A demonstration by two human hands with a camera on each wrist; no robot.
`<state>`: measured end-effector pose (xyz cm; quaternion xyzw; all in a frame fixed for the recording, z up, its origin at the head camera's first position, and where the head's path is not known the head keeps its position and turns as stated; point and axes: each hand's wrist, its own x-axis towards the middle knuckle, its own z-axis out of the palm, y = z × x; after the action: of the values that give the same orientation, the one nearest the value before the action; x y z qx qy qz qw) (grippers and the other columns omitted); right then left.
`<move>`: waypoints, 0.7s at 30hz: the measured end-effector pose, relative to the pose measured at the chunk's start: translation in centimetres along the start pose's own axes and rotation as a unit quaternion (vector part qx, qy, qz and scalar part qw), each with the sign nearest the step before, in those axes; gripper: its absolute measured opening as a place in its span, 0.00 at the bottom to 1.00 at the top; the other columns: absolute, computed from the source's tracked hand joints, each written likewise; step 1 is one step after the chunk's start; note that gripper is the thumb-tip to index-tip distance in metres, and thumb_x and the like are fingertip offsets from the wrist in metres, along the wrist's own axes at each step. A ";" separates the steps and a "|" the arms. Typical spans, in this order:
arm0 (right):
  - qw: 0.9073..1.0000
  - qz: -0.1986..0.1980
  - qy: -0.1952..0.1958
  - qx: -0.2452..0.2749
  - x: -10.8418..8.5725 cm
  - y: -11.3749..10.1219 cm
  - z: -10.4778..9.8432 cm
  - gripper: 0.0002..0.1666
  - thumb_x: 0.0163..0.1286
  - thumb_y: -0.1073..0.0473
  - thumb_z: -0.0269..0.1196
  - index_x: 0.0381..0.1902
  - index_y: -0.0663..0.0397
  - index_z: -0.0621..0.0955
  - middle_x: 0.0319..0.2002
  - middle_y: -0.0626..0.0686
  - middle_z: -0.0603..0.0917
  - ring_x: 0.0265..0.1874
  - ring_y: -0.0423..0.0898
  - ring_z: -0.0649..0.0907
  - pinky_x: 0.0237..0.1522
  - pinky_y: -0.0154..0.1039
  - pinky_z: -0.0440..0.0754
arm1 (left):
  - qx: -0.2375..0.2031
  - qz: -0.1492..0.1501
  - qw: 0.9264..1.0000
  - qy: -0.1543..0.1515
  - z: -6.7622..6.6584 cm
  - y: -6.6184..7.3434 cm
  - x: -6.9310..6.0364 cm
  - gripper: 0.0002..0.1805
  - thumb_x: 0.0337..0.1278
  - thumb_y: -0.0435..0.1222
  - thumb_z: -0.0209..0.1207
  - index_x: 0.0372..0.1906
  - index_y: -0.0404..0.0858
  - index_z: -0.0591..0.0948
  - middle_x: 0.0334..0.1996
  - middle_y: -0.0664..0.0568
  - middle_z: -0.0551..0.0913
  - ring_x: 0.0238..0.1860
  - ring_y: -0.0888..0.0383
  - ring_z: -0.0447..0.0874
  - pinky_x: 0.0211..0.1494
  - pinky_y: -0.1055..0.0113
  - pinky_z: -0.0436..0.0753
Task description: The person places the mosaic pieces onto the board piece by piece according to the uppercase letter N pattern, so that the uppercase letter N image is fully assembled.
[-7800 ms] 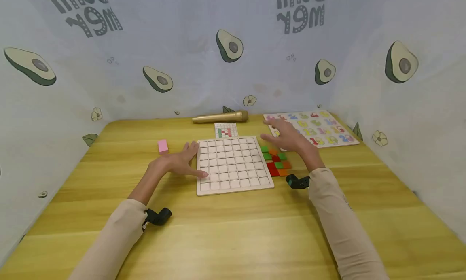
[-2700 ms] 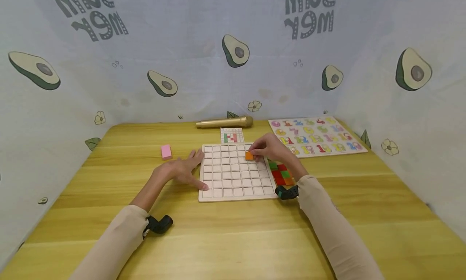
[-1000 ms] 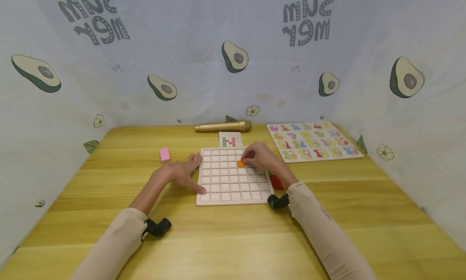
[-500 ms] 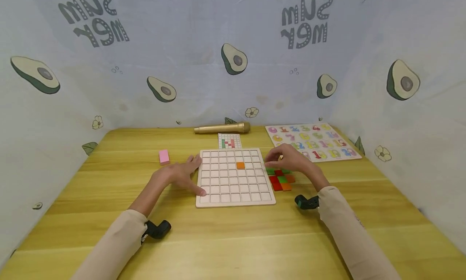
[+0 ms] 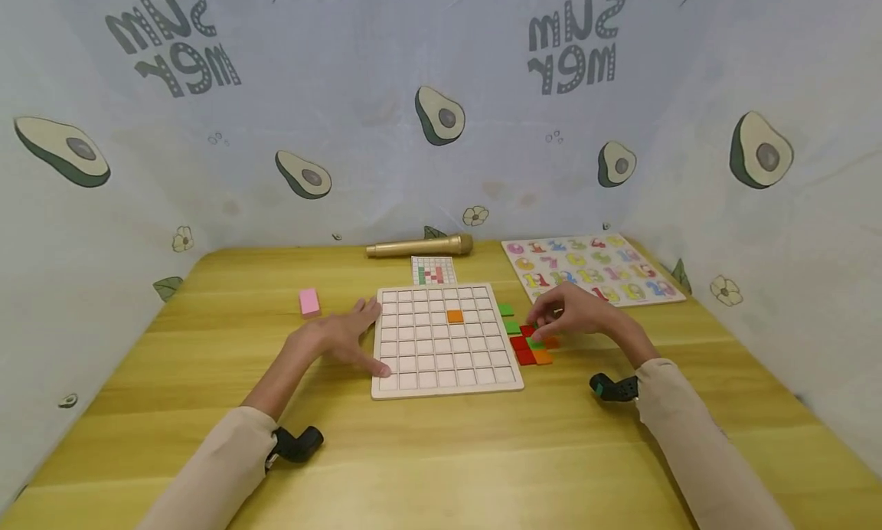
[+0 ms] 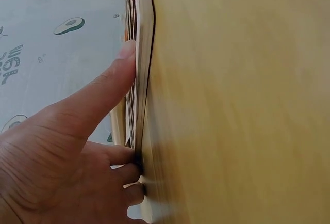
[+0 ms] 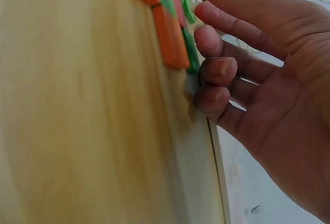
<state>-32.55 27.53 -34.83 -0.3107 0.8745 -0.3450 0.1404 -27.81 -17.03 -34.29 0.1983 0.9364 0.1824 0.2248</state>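
The left hand [image 5: 339, 338] lies spread at the left side of the pale grid board [image 5: 448, 393], thumb on its lower left corner, fingertips at its left edge. In the left wrist view, the thumb of this hand [image 6: 77, 110] touches the board's rim [image 6: 146, 33]. One orange tile [image 5: 455, 316] sits in a board cell. The right hand [image 5: 579, 312] is over the loose tiles right of the board, thumb and index finger apart near a green tile [image 5: 534, 344]. The right wrist view shows this hand [image 7: 268, 74] with bent, relaxed fingers beside an orange tile [image 7: 171, 41].
A patterned card [image 5: 433, 270] and a gold microphone [image 5: 420, 246] lie behind the board. A number board [image 5: 586, 263] is at the back right, partly behind the right hand. To the left is a pink block [image 5: 309, 302]. Patterned cloth surrounds the table.
The right hand has let go of the orange tile, which now sits in the grid, and has moved right to the loose tiles. The left hand has stayed at the board's edge.
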 end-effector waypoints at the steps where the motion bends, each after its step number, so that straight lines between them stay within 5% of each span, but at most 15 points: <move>1: 1.000 0.002 -0.004 0.004 -0.3 0.2 0.0 0.10 0.67 0.64 0.78 0.43 0.64 0.91 0.30 0.52 0.85 0.29 0.44 0.79 0.35 0.33 0.78 | 0.000 0.001 1.000 0.000 0.1 0.0 0.0 0.72 0.57 0.62 0.75 0.89 0.36 0.41 0.89 0.42 0.33 0.88 0.43 0.32 0.85 0.36 0.51; 11: 0.999 -0.003 -0.034 0.019 -1.1 1.1 -0.8 0.10 0.62 0.67 0.80 0.39 0.65 0.91 0.27 0.51 0.82 0.26 0.41 0.76 0.32 0.31 0.76 | 0.008 0.005 1.000 -0.010 0.0 0.1 0.0 0.71 0.60 0.61 0.74 0.89 0.36 0.39 0.89 0.42 0.32 0.88 0.43 0.31 0.85 0.33 0.42; 21: 0.999 0.008 -0.051 0.014 -1.2 1.3 -1.1 0.10 0.62 0.67 0.80 0.39 0.64 0.91 0.28 0.52 0.83 0.26 0.42 0.76 0.32 0.32 0.77 | 0.001 -0.004 1.000 -0.011 0.0 -0.1 0.1 0.71 0.59 0.62 0.74 0.89 0.38 0.39 0.89 0.43 0.32 0.88 0.42 0.33 0.84 0.32 0.47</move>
<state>-32.65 29.58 -34.90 -0.3192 0.8636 -0.3400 0.1916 -27.87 -17.03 -34.36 0.1962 0.9350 0.1783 0.2354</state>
